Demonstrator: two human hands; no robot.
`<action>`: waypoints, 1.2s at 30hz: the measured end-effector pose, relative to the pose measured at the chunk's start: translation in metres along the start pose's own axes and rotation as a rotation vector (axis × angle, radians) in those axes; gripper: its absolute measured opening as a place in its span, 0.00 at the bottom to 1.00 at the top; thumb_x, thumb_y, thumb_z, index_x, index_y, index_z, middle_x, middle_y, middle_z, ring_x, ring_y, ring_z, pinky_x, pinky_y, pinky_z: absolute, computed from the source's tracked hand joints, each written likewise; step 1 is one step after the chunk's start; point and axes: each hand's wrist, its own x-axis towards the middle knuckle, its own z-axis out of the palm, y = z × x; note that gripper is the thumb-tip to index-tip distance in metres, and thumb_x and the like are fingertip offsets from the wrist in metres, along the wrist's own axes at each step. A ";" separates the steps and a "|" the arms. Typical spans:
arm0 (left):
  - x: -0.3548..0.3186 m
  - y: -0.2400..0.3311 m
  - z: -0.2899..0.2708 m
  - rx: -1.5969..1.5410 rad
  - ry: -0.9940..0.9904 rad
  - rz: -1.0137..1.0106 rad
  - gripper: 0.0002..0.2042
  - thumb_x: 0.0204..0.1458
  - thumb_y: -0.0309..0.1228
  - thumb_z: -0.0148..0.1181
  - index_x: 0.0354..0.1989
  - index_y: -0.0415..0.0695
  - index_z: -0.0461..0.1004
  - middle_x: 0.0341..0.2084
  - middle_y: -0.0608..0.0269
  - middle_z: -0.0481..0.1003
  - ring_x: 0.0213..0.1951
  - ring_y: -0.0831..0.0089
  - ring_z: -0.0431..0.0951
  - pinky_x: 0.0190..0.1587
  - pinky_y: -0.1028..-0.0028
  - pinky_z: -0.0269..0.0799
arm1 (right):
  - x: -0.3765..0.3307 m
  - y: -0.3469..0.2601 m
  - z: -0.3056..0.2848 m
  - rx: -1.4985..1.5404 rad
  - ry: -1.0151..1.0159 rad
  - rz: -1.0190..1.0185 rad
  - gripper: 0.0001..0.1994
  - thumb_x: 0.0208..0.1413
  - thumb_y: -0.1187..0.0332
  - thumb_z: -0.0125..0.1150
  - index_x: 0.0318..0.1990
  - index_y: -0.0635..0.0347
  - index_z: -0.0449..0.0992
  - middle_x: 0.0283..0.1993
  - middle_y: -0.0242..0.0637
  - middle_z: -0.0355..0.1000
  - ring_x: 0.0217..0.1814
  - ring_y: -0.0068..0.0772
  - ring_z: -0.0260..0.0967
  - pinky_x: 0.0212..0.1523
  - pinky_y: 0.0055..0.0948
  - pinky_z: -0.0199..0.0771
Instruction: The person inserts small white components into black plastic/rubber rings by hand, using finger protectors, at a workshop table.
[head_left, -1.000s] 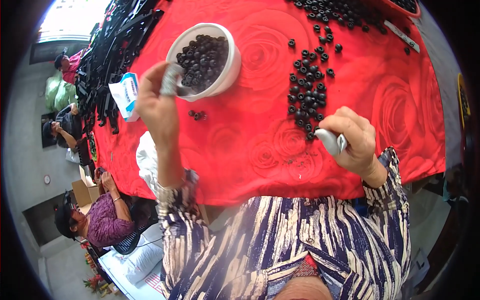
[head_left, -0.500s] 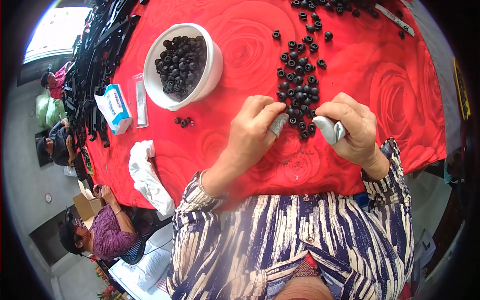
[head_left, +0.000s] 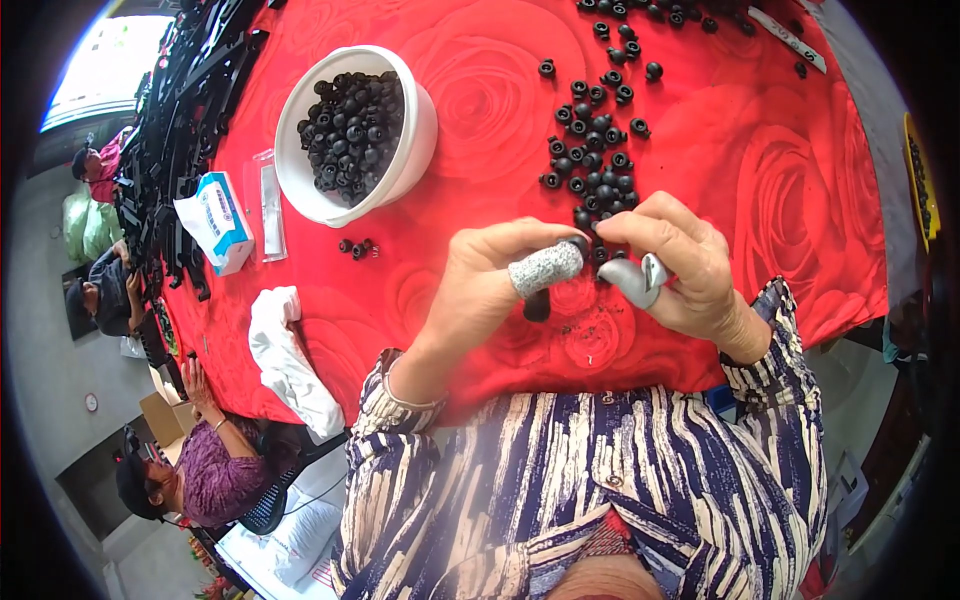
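Note:
My left hand [head_left: 480, 275] is closed, with a black ball-shaped part [head_left: 574, 243] between fingertips and thumb. A grey speckled cover wraps that thumb, and a second dark piece [head_left: 537, 306] sticks out beneath it. Just to the right is my right hand [head_left: 680, 265], its index finger and grey-wrapped thumb apart; I see nothing held between their tips. Beyond both hands lies a loose trail of black ball-shaped parts [head_left: 590, 155], some showing a hollow end. The nearest few are partly hidden by my fingers.
A white tub [head_left: 425, 150] of similar parts stands to the left on the red rose-patterned cloth [head_left: 480, 90]. Nearby are a tissue pack [head_left: 225, 225], a clear sleeve [head_left: 272, 215] and a white cloth [head_left: 285, 360]. Long black pieces [head_left: 190, 110] pile up far left, where other people sit.
My left hand has turned and drawn back slightly, now showing the black part at its fingertips and another below. My right hand has moved left, its finger and thumb further apart.

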 end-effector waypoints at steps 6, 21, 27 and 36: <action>-0.001 -0.022 0.000 -0.717 -0.225 -0.301 0.13 0.51 0.25 0.62 0.45 0.35 0.75 0.32 0.59 0.77 0.31 0.78 0.75 0.34 0.81 0.70 | -0.004 0.000 0.009 0.055 -0.037 0.022 0.16 0.41 0.77 0.68 0.40 0.63 0.74 0.30 0.39 0.68 0.27 0.36 0.70 0.24 0.30 0.69; 0.000 -0.042 0.002 -0.727 -0.290 -0.287 0.10 0.50 0.27 0.63 0.39 0.36 0.77 0.28 0.61 0.77 0.27 0.79 0.76 0.29 0.82 0.71 | -0.001 0.004 0.000 0.235 -0.241 0.083 0.15 0.39 0.75 0.69 0.38 0.64 0.75 0.27 0.38 0.68 0.25 0.33 0.68 0.24 0.27 0.67; -0.003 -0.042 0.004 -0.790 -0.285 -0.266 0.10 0.51 0.26 0.63 0.40 0.36 0.77 0.29 0.60 0.77 0.27 0.79 0.75 0.31 0.81 0.70 | -0.002 -0.003 0.002 0.060 -0.128 -0.069 0.17 0.39 0.73 0.72 0.39 0.66 0.76 0.27 0.40 0.71 0.23 0.33 0.70 0.21 0.26 0.68; 0.000 -0.039 -0.003 -0.698 -0.404 -0.356 0.10 0.51 0.26 0.62 0.41 0.37 0.77 0.29 0.61 0.77 0.27 0.80 0.75 0.29 0.81 0.70 | -0.003 -0.001 0.000 0.151 -0.229 0.007 0.17 0.38 0.72 0.73 0.38 0.66 0.76 0.26 0.39 0.70 0.23 0.31 0.70 0.21 0.26 0.67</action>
